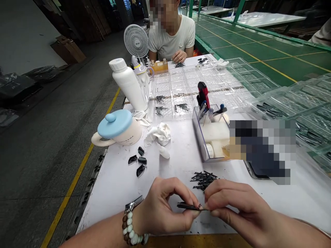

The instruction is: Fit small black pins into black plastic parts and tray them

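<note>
My left hand point(165, 206) and my right hand point(232, 205) meet over the near edge of the white table point(124, 186). Both pinch one thin black strip point(190, 206), held level between the fingertips. The left wrist wears a bead bracelet and a watch. Just beyond the fingers lies a small pile of black strips point(204, 179). To the left lie several curved black plastic pieces point(139, 161).
A cup with a blue lid point(116, 129), a white bottle point(128, 83) and a crumpled white cloth point(158, 135) stand at the left. A clear box of tools point(212, 132) sits in the middle, clear trays point(181, 86) behind. A person sits opposite by a small fan point(136, 40).
</note>
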A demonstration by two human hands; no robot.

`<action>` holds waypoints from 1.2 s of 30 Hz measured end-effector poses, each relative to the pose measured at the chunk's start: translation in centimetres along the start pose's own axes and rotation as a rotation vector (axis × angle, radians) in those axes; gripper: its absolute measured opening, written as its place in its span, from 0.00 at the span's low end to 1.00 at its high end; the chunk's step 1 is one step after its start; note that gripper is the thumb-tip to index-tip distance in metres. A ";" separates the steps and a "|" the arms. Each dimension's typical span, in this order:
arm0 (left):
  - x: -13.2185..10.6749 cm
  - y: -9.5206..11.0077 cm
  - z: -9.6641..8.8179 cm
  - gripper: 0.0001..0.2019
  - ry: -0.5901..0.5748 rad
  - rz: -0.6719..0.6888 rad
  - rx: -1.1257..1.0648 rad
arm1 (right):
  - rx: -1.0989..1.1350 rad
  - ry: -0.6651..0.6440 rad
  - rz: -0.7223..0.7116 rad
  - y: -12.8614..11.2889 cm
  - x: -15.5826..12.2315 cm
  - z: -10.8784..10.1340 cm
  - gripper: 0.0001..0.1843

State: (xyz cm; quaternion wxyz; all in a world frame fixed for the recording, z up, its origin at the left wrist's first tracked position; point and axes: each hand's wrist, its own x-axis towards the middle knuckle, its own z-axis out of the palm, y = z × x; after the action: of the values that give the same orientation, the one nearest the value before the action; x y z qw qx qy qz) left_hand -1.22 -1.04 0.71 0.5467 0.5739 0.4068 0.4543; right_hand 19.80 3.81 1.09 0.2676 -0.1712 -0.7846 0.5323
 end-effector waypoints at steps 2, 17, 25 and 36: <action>0.1 0.0 -0.1 0.13 0.013 0.003 0.005 | 0.013 0.021 0.038 0.2 -0.1 0.0 0.10; -0.1 -0.3 -0.5 0.14 -0.012 0.015 0.117 | 0.013 0.041 0.038 0.1 0.5 0.2 0.06; 0.2 -0.1 0.4 0.14 0.036 0.126 0.086 | 0.051 0.010 0.023 0.1 0.3 -0.2 0.07; 0.8 0.2 0.0 0.14 0.100 0.120 -0.044 | 0.037 0.127 -0.008 0.7 0.3 0.4 0.05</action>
State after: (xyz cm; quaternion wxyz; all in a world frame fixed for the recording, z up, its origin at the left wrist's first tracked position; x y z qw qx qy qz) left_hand -1.01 -0.27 0.96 0.5098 0.5616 0.3882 0.5234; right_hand 19.35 3.94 0.35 0.3222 -0.1966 -0.7566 0.5339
